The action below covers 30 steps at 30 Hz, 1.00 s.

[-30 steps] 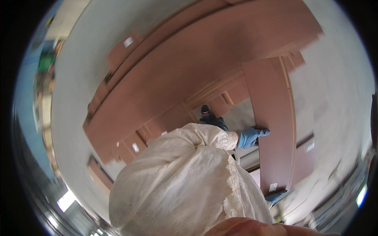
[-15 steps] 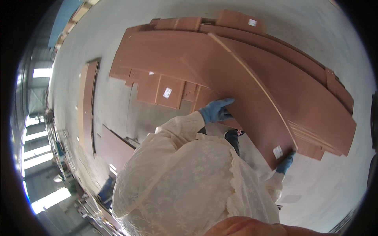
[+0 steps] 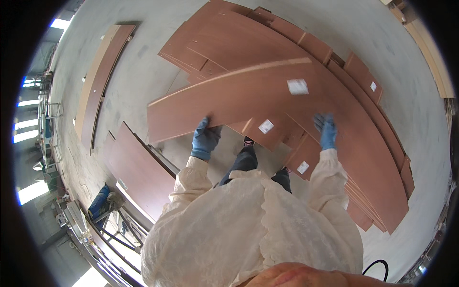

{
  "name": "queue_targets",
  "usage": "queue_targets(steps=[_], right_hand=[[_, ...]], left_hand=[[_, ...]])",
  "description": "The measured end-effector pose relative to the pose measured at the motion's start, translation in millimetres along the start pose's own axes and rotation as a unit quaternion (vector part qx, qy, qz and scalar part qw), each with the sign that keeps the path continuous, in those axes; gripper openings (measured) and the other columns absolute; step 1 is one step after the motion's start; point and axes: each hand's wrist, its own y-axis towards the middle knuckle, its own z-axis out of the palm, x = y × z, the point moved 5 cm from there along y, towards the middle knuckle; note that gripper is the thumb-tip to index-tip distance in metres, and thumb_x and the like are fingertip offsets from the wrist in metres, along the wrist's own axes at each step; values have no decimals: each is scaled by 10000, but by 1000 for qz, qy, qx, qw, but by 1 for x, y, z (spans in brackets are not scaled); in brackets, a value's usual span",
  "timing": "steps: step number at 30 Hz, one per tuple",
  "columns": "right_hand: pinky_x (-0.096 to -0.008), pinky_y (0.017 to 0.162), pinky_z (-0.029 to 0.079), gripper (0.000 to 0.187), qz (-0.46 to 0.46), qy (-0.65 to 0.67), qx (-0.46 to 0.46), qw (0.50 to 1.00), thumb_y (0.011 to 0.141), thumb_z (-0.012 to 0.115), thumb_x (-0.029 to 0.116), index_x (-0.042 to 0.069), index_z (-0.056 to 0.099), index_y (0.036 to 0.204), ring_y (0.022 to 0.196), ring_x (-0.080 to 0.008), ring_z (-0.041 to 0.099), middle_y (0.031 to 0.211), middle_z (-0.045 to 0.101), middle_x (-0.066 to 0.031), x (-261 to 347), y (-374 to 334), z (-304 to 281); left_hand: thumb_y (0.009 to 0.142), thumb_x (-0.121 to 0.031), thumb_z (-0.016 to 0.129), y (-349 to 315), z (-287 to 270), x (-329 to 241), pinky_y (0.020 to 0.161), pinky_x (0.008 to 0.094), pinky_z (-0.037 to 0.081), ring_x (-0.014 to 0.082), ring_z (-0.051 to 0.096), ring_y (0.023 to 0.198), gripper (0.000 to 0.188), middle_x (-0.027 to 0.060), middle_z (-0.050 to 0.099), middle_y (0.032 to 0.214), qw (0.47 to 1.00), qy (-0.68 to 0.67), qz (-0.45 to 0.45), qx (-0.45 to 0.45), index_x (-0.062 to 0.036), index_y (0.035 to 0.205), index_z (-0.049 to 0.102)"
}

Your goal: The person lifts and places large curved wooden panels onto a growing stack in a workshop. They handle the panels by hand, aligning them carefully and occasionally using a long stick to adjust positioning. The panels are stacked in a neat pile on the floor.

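Observation:
A long reddish-brown panel (image 3: pixel 224 98) lies slantwise over a stack of large brown panels (image 3: pixel 363 143), with a white label (image 3: pixel 297 86) near its right end. My left hand (image 3: pixel 205 140), in a blue glove, grips its near edge left of the middle. To the right, my right hand (image 3: pixel 326 130), also blue-gloved, is off that panel with fingers apart, over the stack; it holds nothing. Whether it touches the stack I cannot tell. Smaller brown boards with white labels, one labelled board (image 3: pixel 272 131) among them, lie between my hands and the stack.
My feet stand close to the near edge of the boards. At the left, a narrow panel stack (image 3: pixel 101 86) and another brown panel (image 3: pixel 136 162) lie on the grey floor (image 3: pixel 153 33). A metal frame with a blue item (image 3: pixel 99 201) stands at lower left. Light-coloured boards (image 3: pixel 425 48) line the far right.
The panel has swung round from steeply slanted to nearly crosswise, its labelled end now to the right. My right hand has let go of it; my left has moved left and holds its near edge.

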Motion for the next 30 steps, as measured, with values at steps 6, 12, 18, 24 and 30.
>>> queue_targets(steps=[6, 12, 18, 24, 30], right_hand=[[-410, 961, 479, 512, -312, -468, 112, 819, 907, 636, 422, -3, 607, 1191, 1133, -364, 603, 1232, 625, -199, -26, -11, 157], [-468, 1042, 406, 459, -368, -577, 108, 721, 868, 672, 346, 16, 611, 1181, 1232, -390, 515, 1315, 568, -211, -54, -16, 214], [-454, 981, 458, 328, -384, -550, 115, 733, 833, 707, 216, 17, 636, 1084, 1165, -376, 570, 1286, 601, -183, -59, -6, 211], [-460, 986, 453, 309, -398, -541, 113, 732, 831, 702, 196, 17, 632, 1072, 1162, -379, 570, 1289, 604, -181, -55, -5, 218], [-459, 1006, 437, 292, -358, -558, 94, 742, 839, 692, 192, 15, 628, 1063, 1166, -382, 565, 1281, 606, -192, -60, -1, 222]], left_hand=[[866, -96, 663, 137, -39, -114, 1026, 516, 490, 316, 623, 1095, 296, 138, 670, 1144, 977, -144, 153, -32, 10, 1139, 623], [835, -43, 646, 278, -70, -212, 1047, 542, 468, 373, 599, 1131, 324, 214, 653, 1163, 944, -223, 241, -20, 80, 1132, 608], [837, -49, 640, 360, -128, -262, 1072, 582, 424, 420, 554, 1182, 408, 243, 604, 1220, 920, -275, 272, -65, 84, 1212, 548], [836, -33, 628, 411, -167, -242, 1096, 583, 391, 426, 518, 1229, 447, 234, 588, 1274, 920, -303, 240, -71, 85, 1257, 534], [853, -43, 619, 445, -174, -200, 1070, 535, 439, 367, 589, 1166, 342, 219, 636, 1217, 941, -272, 194, -49, 60, 1179, 607]])
